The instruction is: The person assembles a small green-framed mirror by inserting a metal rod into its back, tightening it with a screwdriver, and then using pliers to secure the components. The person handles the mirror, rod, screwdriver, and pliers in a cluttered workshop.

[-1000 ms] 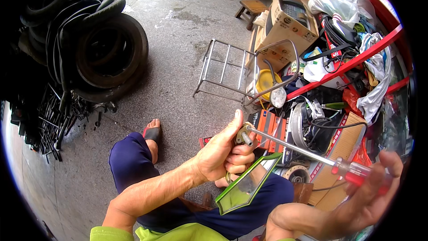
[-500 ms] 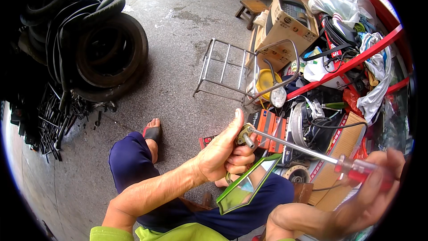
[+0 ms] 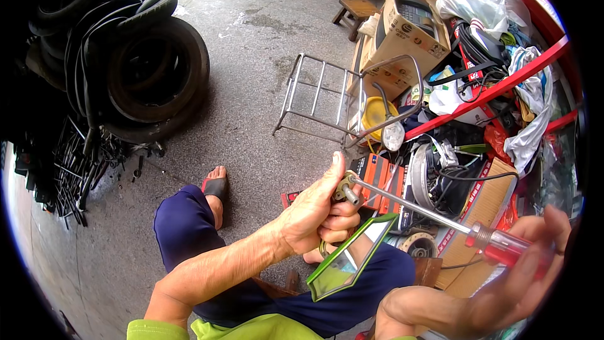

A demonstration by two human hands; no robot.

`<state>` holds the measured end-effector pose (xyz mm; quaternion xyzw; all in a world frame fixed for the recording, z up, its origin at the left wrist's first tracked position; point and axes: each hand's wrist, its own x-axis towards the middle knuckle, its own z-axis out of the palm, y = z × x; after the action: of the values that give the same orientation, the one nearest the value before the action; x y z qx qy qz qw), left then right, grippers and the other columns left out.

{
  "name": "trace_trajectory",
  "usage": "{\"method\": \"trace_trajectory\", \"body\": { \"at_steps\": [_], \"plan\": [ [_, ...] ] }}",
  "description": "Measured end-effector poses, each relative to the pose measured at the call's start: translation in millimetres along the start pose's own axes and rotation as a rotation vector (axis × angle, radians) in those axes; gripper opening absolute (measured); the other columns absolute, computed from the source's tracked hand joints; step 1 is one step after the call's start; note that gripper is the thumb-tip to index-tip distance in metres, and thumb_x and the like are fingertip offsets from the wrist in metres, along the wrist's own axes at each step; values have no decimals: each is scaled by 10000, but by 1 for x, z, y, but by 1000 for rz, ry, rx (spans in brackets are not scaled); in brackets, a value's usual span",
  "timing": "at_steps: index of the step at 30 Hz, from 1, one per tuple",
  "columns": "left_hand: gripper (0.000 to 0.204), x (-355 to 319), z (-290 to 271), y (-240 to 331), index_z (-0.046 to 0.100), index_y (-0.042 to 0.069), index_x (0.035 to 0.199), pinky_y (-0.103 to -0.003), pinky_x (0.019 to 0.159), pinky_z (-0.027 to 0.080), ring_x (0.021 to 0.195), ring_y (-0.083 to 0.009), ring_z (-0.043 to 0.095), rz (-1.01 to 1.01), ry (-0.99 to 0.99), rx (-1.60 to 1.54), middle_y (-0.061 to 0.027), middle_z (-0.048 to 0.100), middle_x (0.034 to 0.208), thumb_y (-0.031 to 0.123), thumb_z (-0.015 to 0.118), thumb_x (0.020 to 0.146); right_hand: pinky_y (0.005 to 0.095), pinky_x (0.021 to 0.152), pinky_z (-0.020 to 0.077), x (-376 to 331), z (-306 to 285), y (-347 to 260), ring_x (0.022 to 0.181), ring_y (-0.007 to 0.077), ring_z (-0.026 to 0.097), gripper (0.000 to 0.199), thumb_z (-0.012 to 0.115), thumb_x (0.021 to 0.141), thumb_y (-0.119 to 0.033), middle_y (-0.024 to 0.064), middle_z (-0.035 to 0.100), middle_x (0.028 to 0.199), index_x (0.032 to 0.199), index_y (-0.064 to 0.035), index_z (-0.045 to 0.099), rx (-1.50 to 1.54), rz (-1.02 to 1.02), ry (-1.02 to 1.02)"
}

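Note:
My left hand [image 3: 311, 217] is closed around the stem of a green-framed mirror [image 3: 353, 257], thumb pointing up. The mirror is shaped like one from a motorbike and hangs below my fist, over my thigh. A brass-coloured metal bracket [image 3: 343, 186] with a short round stub sticks out at the top of the fist. From the right, a screwdriver [image 3: 415, 206] with a long steel shaft and clear red handle reaches the bracket; its exact tip contact is too small to tell. Around the handle curls my right hand [image 3: 513, 283], its fingers slightly blurred.
A metal luggage rack [image 3: 319, 97] stands on the floor ahead. To the right are a cardboard box [image 3: 409, 38], a red metal frame [image 3: 497, 88], cables and bags. Tyres [image 3: 157, 75] are piled at the left, above loose metal parts [image 3: 72, 176]. A small wooden stool [image 3: 357, 9] stands farther off.
The screwdriver handle has shifted slightly left, and the right-hand fingers have moved around it. The mirror has tilted very slightly; my left hand is nearly still.

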<state>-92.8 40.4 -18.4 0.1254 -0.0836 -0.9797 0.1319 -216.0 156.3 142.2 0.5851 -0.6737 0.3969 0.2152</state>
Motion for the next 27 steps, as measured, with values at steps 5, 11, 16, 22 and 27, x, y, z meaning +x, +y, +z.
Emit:
{"method": "trace_trajectory", "body": {
  "at_steps": [5, 11, 16, 22, 27],
  "plan": [
    [534, 0, -3, -2, 493, 150, 851, -203, 398, 117, 465, -46, 171, 4, 3, 15, 64, 242, 594, 642, 294, 907, 193, 552, 371, -3, 16, -13, 557, 89, 472, 434, 449, 942, -320, 85, 526, 778, 1177, 43, 491, -194, 345, 282],
    [526, 0, 0, 1, 480, 141, 841, -205, 396, 117, 461, -46, 174, 15, 34, 8, 63, 237, 585, 629, 299, 916, 200, 562, 386, -2, 7, -5, 584, 119, 515, 432, 384, 932, -267, 107, 522, 817, 1204, 57, 471, -29, 91, 66],
    [521, 1, -3, -1, 472, 138, 840, -203, 395, 121, 461, -47, 174, 7, 11, 5, 61, 236, 582, 624, 301, 918, 167, 497, 365, -2, 7, -5, 620, 100, 555, 397, 441, 952, -297, 71, 540, 847, 1188, 13, 520, -175, 303, 183],
    [520, 2, -1, 2, 471, 139, 840, -202, 394, 123, 460, -47, 180, 22, 18, 5, 59, 242, 584, 625, 301, 918, 162, 505, 392, -2, 4, -2, 622, 108, 559, 365, 434, 956, -235, 93, 548, 899, 1170, 47, 523, -118, 112, 130],
    [513, 2, -2, 0, 474, 144, 842, -201, 394, 124, 461, -47, 182, 21, 7, -3, 61, 240, 582, 624, 305, 917, 182, 547, 452, 0, 14, -6, 642, 121, 554, 373, 401, 963, -199, 117, 539, 921, 1187, 80, 505, -105, 127, 268]
  ]
}}
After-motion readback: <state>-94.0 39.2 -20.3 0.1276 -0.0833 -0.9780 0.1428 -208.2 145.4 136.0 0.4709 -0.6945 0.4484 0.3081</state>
